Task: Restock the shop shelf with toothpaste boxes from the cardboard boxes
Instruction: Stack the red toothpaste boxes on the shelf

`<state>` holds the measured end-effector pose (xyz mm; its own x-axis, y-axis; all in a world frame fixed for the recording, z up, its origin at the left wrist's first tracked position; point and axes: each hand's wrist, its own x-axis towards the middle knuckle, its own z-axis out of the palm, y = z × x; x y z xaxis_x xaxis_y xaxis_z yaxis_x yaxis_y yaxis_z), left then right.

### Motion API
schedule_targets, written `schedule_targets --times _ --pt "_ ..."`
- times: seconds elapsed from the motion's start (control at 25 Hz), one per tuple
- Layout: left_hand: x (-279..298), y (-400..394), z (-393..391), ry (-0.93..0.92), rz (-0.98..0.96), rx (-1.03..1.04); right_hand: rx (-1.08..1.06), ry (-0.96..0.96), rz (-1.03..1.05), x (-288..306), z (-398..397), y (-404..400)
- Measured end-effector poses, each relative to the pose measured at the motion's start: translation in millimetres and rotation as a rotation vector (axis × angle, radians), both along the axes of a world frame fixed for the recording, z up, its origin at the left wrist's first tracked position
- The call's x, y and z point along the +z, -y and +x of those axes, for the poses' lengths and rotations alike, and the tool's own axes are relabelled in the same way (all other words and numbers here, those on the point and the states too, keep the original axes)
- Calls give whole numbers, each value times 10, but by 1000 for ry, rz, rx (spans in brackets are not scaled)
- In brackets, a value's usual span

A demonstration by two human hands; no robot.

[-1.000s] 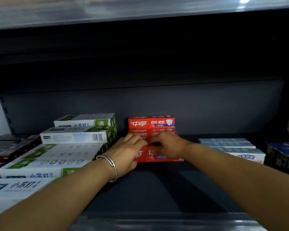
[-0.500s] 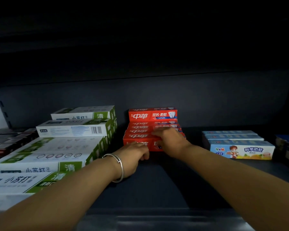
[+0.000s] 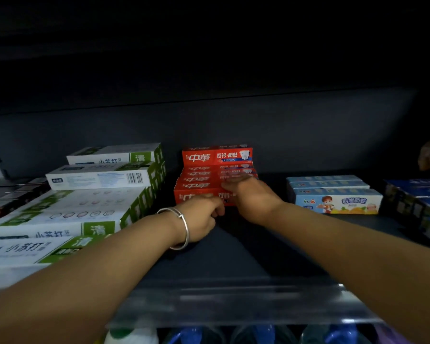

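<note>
A row of red toothpaste boxes (image 3: 216, 175) stands in the middle of the dark shelf (image 3: 233, 256), stepped down toward me, the rearmost highest. My left hand (image 3: 201, 217), with a silver bangle on the wrist, has curled fingers against the lower front face of the front red box. My right hand (image 3: 251, 197) lies over the right half of the front boxes, fingers stretched across their tops and blurred. No cardboard box is in view.
White-and-green toothpaste boxes (image 3: 72, 214) fill the shelf's left side, with dark boxes (image 3: 10, 194) beyond them. Pale blue children's toothpaste boxes (image 3: 333, 199) and dark blue boxes (image 3: 415, 199) stand right. A clear rail (image 3: 233, 301) edges the shelf front; bottles (image 3: 258, 336) sit below.
The red box that both hands held now stands at the front of the red row. My left hand slid down to its front face; my right hand moved onto the tops.
</note>
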<state>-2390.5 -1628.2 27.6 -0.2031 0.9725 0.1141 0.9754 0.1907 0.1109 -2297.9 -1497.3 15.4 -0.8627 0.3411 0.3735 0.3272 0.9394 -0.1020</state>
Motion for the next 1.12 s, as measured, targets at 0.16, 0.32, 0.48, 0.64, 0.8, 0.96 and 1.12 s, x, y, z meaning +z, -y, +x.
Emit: schedule_targets --times 0.16,0.32,0.48,0.64,0.8,0.96,1.12 --pt "69 72 465 -13 35 -17 -63 -37 67 -24 603 149" --pt "23 214 1073 -4 145 -50 -105 -80 147 -73 1397 461" --pt "-263 378 1624 -9 250 -87 -132 -175 255 -379 2159 717" --pt "-550 577 1965 -318 531 -85 -122 -224 295 -793 2664 881" --pt "-1204 647 2346 -301 407 -223 -63 -134 201 -1401 3008 941" --pt "-2193 668 2709 -213 160 -291 -74 86 78 -2223 3343 950" --pt "-3138 770 2886 -108 -116 -213 -128 352 -89 -3025 3599 974"
